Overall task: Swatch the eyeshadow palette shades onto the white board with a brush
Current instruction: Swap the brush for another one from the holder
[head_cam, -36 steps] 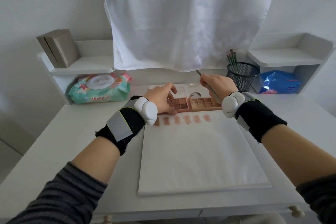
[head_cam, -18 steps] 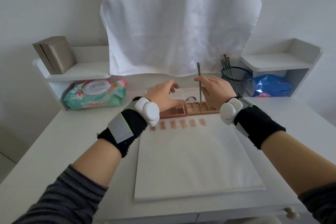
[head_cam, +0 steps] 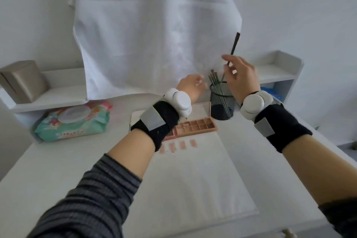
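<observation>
Head view, largest first: white desk (head_cam: 58,160), smooth, w/ side shelves; white cloth (head_cam: 154,25) hanging at back, soft, creased. White board (head_cam: 193,189) lies flat at centre, matte, rectangular, stiff-looking; row of pinkish swatches (head_cam: 179,146) along its far edge, some hidden by left forearm. Wipes pack (head_cam: 73,123) at left, soft plastic, beside it a tan box (head_cam: 21,81) on shelf. Eyeshadow palette (head_cam: 195,126) touching board's far edge, lid open, pink plastic, grid of small square pans in brown/nude tones; prob. light but pans fragile, powder crumbly, so hold by the casing edge. Black mesh cup (head_cam: 222,106) just behind palette, w/ several spare brushes. Left hand (head_cam: 190,88) raised over palette lid, fingers loosely curled, holding nothing. Right hand (head_cam: 241,77) up above cup, fingertips pinching brush (head_cam: 232,50) low on its thin dark handle, tip pointing up, well clear of board. Brush: light, rigid stick, slim & prob. slippery; grip near ferrule for control.
</observation>
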